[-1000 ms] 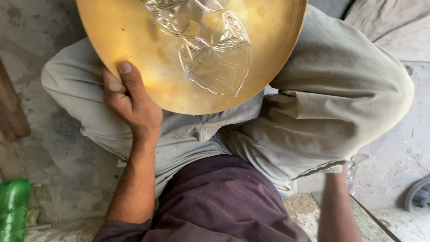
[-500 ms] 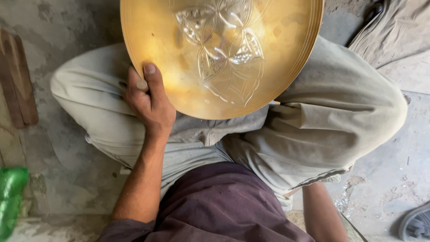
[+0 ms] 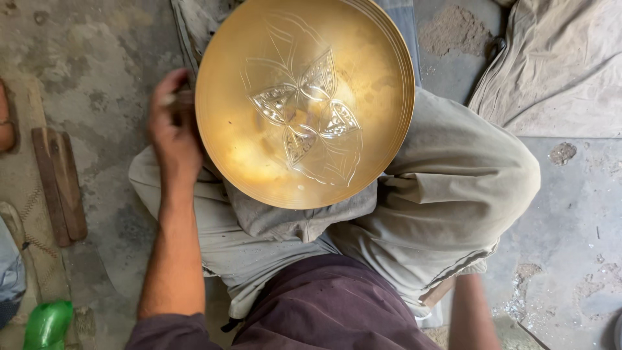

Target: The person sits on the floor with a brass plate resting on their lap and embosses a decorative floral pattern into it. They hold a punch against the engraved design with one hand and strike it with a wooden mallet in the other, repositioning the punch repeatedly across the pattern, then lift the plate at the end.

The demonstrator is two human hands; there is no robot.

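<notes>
A round brass plate (image 3: 304,104) with an engraved flower pattern rests tilted on my crossed legs in grey trousers (image 3: 447,188). My left hand (image 3: 172,133) is at the plate's left rim, blurred, with its fingers curled around the edge and behind it. Only my right forearm (image 3: 470,311) shows at the bottom right, reaching down past my knee. The right hand itself is out of the picture.
I sit on a dusty concrete floor (image 3: 97,58). Two dark wooden pieces (image 3: 58,185) lie to my left and a green plastic bottle (image 3: 48,324) at the bottom left. A crumpled grey cloth (image 3: 557,71) covers the upper right, beside a small dust heap (image 3: 453,26).
The plate has come lower and fully into view, its whole rim now showing. My left thumb has slid off the plate's face to the side of the rim.
</notes>
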